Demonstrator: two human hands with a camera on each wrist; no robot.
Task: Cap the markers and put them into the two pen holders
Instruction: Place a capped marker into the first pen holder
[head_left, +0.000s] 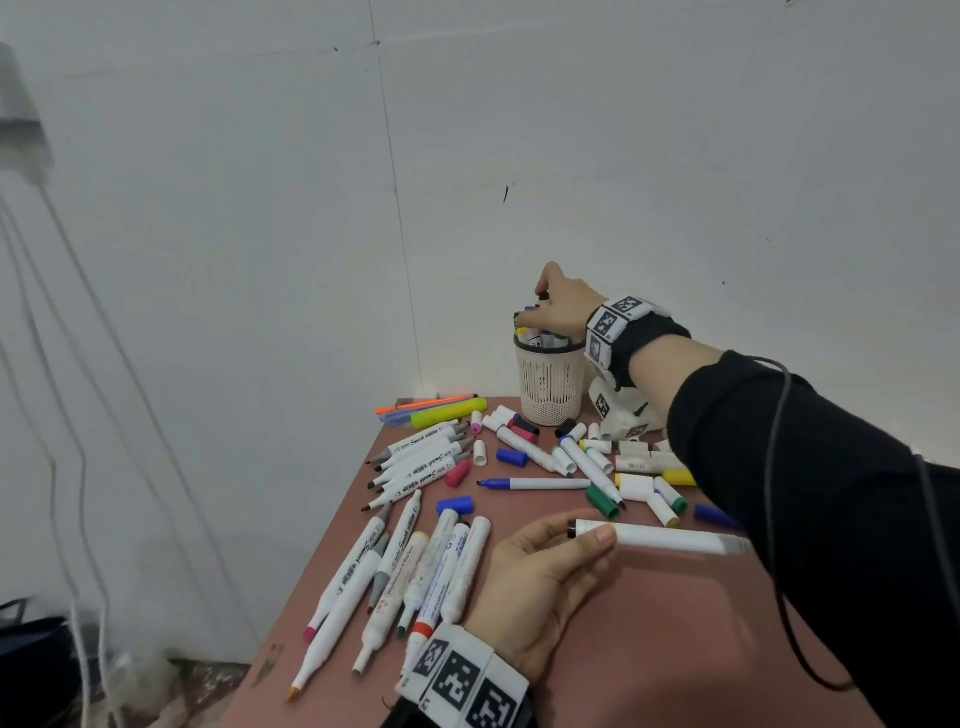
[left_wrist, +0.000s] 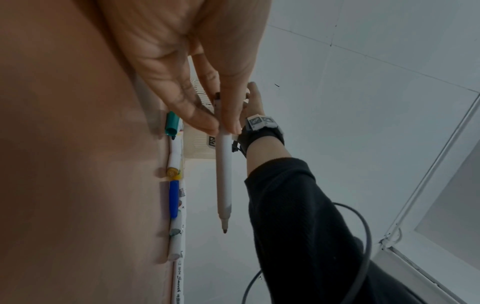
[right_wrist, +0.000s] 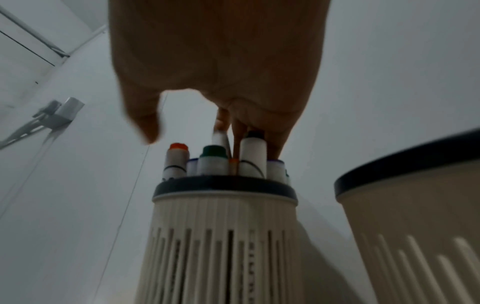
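Observation:
A cream slotted pen holder (head_left: 548, 384) (right_wrist: 223, 236) stands at the table's far edge, full of capped markers. My right hand (head_left: 553, 309) reaches down over it. Its fingertips (right_wrist: 272, 152) touch a black-capped white marker (right_wrist: 253, 152) standing in the holder, while the thumb (right_wrist: 145, 127) is spread away from it. The second pen holder (right_wrist: 415, 216) stands just to the right and is hidden behind my right wrist in the head view. My left hand (head_left: 545, 561) pinches an uncapped white marker (head_left: 665, 538) (left_wrist: 224, 174) near its rear end, tip pointing right, above the table.
Many uncapped markers (head_left: 415, 561) and loose caps, such as a blue cap (head_left: 511, 457), a pink cap (head_left: 458, 473) and a green cap (head_left: 602, 501), lie scattered over the reddish table (head_left: 649, 649). Its left edge drops to the floor. A cable (head_left: 779, 571) hangs from my right sleeve.

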